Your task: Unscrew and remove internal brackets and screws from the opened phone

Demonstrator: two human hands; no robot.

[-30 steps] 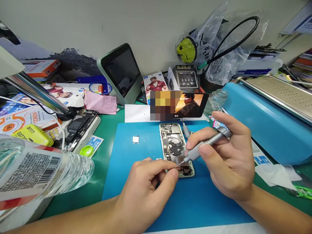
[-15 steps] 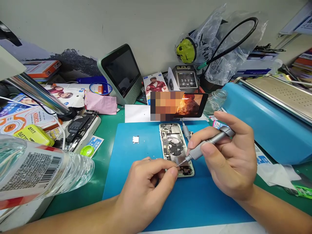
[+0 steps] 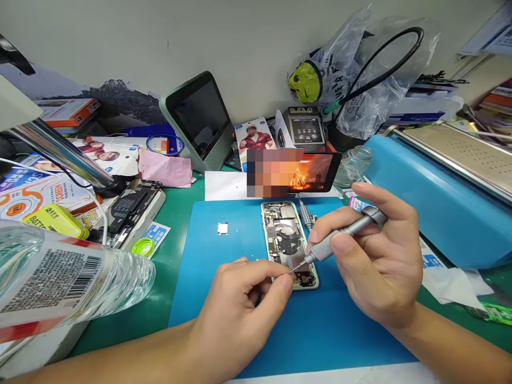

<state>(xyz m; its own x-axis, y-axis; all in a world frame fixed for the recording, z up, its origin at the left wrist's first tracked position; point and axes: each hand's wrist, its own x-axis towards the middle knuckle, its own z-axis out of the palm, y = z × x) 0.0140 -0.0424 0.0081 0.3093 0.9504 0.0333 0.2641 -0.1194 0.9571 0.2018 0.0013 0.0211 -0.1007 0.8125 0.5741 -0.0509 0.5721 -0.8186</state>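
Observation:
An opened phone body (image 3: pixel 287 234) with bare inner parts lies on the blue mat (image 3: pixel 216 277). My right hand (image 3: pixel 372 256) is closed around a grey screwdriver (image 3: pixel 332 242), whose thin tip points down-left over the phone's lower part. My left hand (image 3: pixel 252 304) is at the phone's lower left edge, thumb and forefinger pinched by the screwdriver tip; what they pinch is too small to make out. A small silvery metal part (image 3: pixel 223 229) rests on the mat to the left. Behind my right fingers, a second screwdriver (image 3: pixel 306 215) lies beside the phone.
A phone with a lit screen (image 3: pixel 316 173) stands behind the mat, near a glass jar (image 3: pixel 356 165). At the left are a clear bottle (image 3: pixel 80 282), a lamp pole (image 3: pixel 76 154) and another opened phone (image 3: pixel 128 208). A blue roll-like object (image 3: pixel 432 197) sits at the right.
The picture on the standing phone's screen has changed. Both hands and the screwdriver are almost exactly where they were.

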